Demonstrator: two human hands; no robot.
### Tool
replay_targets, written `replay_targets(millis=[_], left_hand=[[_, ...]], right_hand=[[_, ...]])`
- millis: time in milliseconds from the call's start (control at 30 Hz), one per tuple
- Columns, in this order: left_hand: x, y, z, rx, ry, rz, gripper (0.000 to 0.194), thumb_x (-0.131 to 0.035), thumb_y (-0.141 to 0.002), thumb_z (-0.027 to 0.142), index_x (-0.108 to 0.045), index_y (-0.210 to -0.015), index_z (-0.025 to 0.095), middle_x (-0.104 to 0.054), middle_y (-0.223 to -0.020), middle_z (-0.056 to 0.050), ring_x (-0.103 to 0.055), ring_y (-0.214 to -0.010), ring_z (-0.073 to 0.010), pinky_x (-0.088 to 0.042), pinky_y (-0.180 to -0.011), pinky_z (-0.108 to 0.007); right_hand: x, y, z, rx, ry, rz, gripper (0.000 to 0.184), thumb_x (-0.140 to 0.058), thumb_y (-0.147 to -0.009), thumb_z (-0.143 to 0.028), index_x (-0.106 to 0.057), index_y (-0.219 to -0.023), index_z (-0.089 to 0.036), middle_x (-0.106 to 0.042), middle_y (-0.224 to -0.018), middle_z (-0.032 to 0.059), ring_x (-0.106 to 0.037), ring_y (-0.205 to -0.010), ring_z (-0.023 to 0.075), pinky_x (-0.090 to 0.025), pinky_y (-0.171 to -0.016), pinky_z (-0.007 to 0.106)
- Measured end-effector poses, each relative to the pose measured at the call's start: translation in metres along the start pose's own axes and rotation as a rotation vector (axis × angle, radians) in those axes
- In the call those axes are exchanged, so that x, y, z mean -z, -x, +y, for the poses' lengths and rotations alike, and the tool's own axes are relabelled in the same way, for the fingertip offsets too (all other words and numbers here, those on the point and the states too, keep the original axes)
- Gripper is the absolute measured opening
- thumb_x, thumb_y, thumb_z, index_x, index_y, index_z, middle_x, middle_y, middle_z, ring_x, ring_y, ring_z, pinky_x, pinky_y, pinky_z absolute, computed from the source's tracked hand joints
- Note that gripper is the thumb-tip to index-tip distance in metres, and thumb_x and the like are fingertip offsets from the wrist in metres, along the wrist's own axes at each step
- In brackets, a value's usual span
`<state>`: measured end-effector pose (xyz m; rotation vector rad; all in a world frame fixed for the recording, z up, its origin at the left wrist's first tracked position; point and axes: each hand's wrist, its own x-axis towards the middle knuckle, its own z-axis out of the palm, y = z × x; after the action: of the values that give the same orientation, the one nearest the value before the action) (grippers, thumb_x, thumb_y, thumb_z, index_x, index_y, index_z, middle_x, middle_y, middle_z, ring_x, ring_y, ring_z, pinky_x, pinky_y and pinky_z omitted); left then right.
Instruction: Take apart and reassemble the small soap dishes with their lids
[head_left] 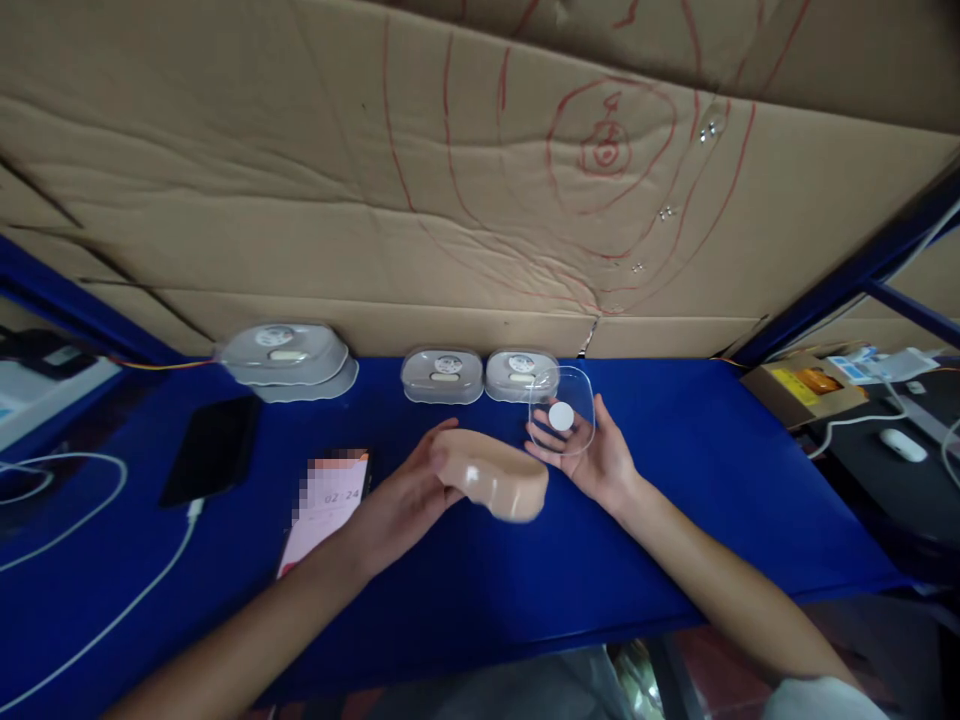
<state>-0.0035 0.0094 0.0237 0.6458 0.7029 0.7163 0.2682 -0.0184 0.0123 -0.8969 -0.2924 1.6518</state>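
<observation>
My left hand [405, 500] grips a beige plastic tray [495, 475] by its left end and holds it a little above the blue table [675, 520]. My right hand [592, 455] holds a clear plastic lid [562, 410] with a round white sticker in its middle, just right of the tray. Behind the hands, two closed clear boxes [442, 375] [520, 373] stand side by side against the cardboard wall. A stack of similar boxes [289, 357] sits further left.
A black phone [212, 448] with a white cable lies at left, beside a pink card or screen [330, 505]. Cardboard [450, 180] walls off the back. At right are a small carton [806, 388], a white mouse [902, 445] and cables.
</observation>
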Motion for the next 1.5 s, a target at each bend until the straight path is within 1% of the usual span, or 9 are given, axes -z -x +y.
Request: replay_targets(millis=[100, 267, 433, 567, 733, 900, 1067, 1200, 1500], left_hand=[[-0.003, -0.002, 0.004, -0.013, 0.117, 0.035, 0.066, -0.082, -0.082, 0.060, -0.061, -0.132, 0.023, -0.072, -0.125, -0.010, -0.070, -0.116, -0.0290, -0.055, -0.103, -0.041], [-0.005, 0.001, -0.005, -0.145, -0.149, 0.115, 0.068, -0.093, -0.076, 0.032, -0.057, -0.133, 0.031, -0.072, -0.118, -0.001, -0.068, -0.111, -0.0209, -0.054, -0.094, -0.031], [-0.004, 0.005, -0.013, -0.127, -0.305, -0.027, 0.092, -0.099, -0.064, 0.023, -0.050, -0.141, 0.038, -0.064, -0.137, -0.005, -0.063, -0.123, -0.0291, -0.055, -0.093, -0.035], [0.000, 0.004, -0.016, -0.098, -0.303, -0.056, 0.097, -0.098, -0.066, 0.027, -0.046, -0.147, 0.039, -0.064, -0.137, -0.006, -0.062, -0.126, -0.0317, -0.055, -0.097, -0.040], [0.002, 0.002, -0.019, -0.140, -0.331, -0.046, 0.094, -0.099, -0.064, 0.034, -0.051, -0.144, 0.035, -0.062, -0.140, -0.006, -0.059, -0.131, -0.0345, -0.052, -0.104, -0.042], [0.002, 0.002, -0.013, -0.128, -0.418, -0.040, 0.098, -0.096, -0.067, 0.038, -0.045, -0.151, 0.033, -0.059, -0.147, -0.010, -0.057, -0.135, -0.0382, -0.051, -0.107, -0.048], [0.016, 0.015, 0.002, -0.182, -0.969, -0.142, 0.102, -0.094, -0.070, 0.035, -0.043, -0.158, 0.035, -0.045, -0.162, -0.012, -0.047, -0.144, -0.0421, -0.037, -0.120, -0.057], [0.026, 0.024, 0.008, -0.201, -1.276, -0.201, 0.093, -0.090, -0.073, 0.029, -0.049, -0.156, 0.037, -0.051, -0.156, -0.011, -0.048, -0.142, -0.0447, -0.038, -0.117, -0.060], [0.033, 0.028, 0.005, -0.112, -1.475, -0.202, 0.101, -0.086, -0.067, 0.014, -0.048, -0.157, 0.038, -0.044, -0.164, -0.014, -0.039, -0.148, -0.0509, -0.029, -0.118, -0.069]], right_hand=[[-0.005, 0.006, 0.005, 0.049, 0.020, -0.015, 0.066, -0.040, -0.097, -0.079, -0.062, -0.126, -0.024, -0.072, -0.128, 0.0126, -0.070, -0.119, 0.0317, -0.055, -0.108, 0.057], [-0.008, 0.019, 0.021, 0.279, 0.525, -0.127, 0.069, -0.064, -0.091, -0.073, -0.050, -0.146, -0.034, -0.055, -0.153, 0.0094, -0.057, -0.139, 0.0314, -0.046, -0.117, 0.056], [-0.005, 0.026, 0.024, 0.382, 1.117, -0.360, 0.094, -0.091, -0.074, -0.052, -0.044, -0.153, -0.032, -0.049, -0.159, 0.0102, -0.051, -0.144, 0.0327, -0.039, -0.122, 0.053], [-0.005, 0.028, 0.021, 0.443, 1.266, -0.372, 0.081, -0.085, -0.082, -0.048, -0.045, -0.150, -0.030, -0.058, -0.149, 0.0105, -0.062, -0.131, 0.0302, -0.050, -0.111, 0.049], [-0.006, 0.028, 0.025, 0.504, 1.297, -0.440, 0.092, -0.089, -0.077, -0.049, -0.041, -0.153, -0.029, -0.050, -0.158, 0.0121, -0.053, -0.142, 0.0324, -0.043, -0.119, 0.050], [0.002, 0.015, 0.010, 0.375, 1.050, -0.291, 0.058, -0.066, -0.096, -0.060, -0.051, -0.143, -0.029, -0.061, -0.146, 0.0092, -0.061, -0.133, 0.0286, -0.047, -0.114, 0.049], [0.009, 0.013, -0.005, 0.685, 1.449, -0.279, 0.072, -0.083, -0.084, -0.053, -0.054, -0.146, -0.032, -0.050, -0.158, 0.0118, -0.042, -0.149, 0.0360, -0.031, -0.124, 0.060], [0.012, 0.013, -0.012, 0.697, 1.483, -0.319, 0.068, -0.073, -0.093, -0.053, -0.047, -0.153, -0.033, -0.050, -0.157, 0.0128, -0.044, -0.148, 0.0343, -0.035, -0.123, 0.059], [0.049, 0.027, -0.067, 0.742, 1.922, 0.051, 0.069, -0.066, -0.094, -0.061, -0.047, -0.153, -0.031, -0.036, -0.166, 0.0170, -0.028, -0.157, 0.0419, -0.023, -0.122, 0.070]])
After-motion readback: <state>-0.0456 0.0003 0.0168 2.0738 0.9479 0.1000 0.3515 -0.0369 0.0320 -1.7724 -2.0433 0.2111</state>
